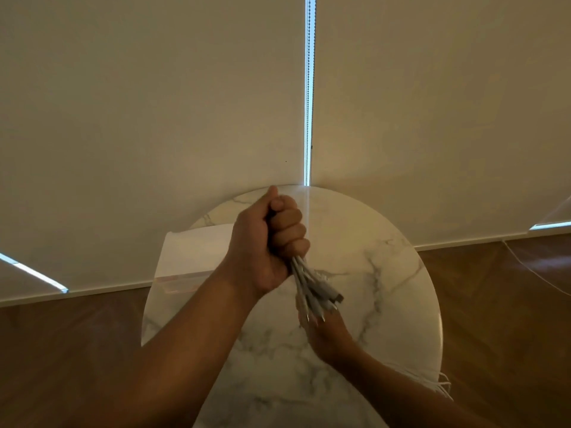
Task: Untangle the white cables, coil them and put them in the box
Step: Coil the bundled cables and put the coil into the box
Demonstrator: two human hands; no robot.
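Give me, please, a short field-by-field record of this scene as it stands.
surface: round marble table
left hand: fist gripping a bundle of white cables, raised above the table
cable ends: connectors hang below the fist
right hand: beneath the connectors, fingertips at them; grip unclear
box: white, at the table's far left, partly hidden by the left hand; contents unclear

The left hand (272, 242) grips a bunch of white cables (312, 288) in a fist above a round marble table (386, 273). The right hand (329, 336) meets their plug ends from below. A white box (191, 254) lies on the table's left side.
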